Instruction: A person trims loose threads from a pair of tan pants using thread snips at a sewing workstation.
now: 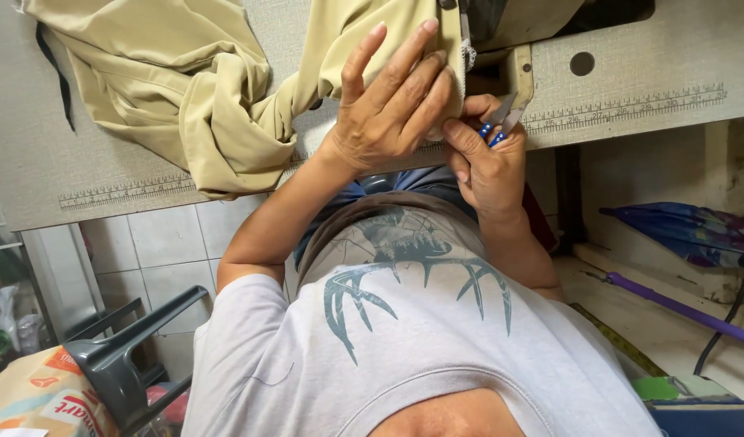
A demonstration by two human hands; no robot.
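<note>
- Nearest the camera is the person's own chest in a grey T-shirt point(420, 356) with a dark antler-like print.
- To one side near the floor stands a grey plastic stool point(117, 368), beside a printed bag point(40, 396); on the other side lie a purple-handled umbrella point(687, 235) and a yellow measuring tape point(618, 340).
- The right hand point(489, 166) has its grip pressed together around small blue-handled thread snips point(497, 125), blades pointing at the cloth edge.
- The left hand point(396, 105) lies just beside it, fingers spread flat on the khaki fabric point(194, 89), thumb underneath pinching the edge.
- The fabric lies bunched on the grey bench point(647, 89), which has a ruler printed along its front edge; the fabric's held edge is at the sewing machine point(517, 24).
</note>
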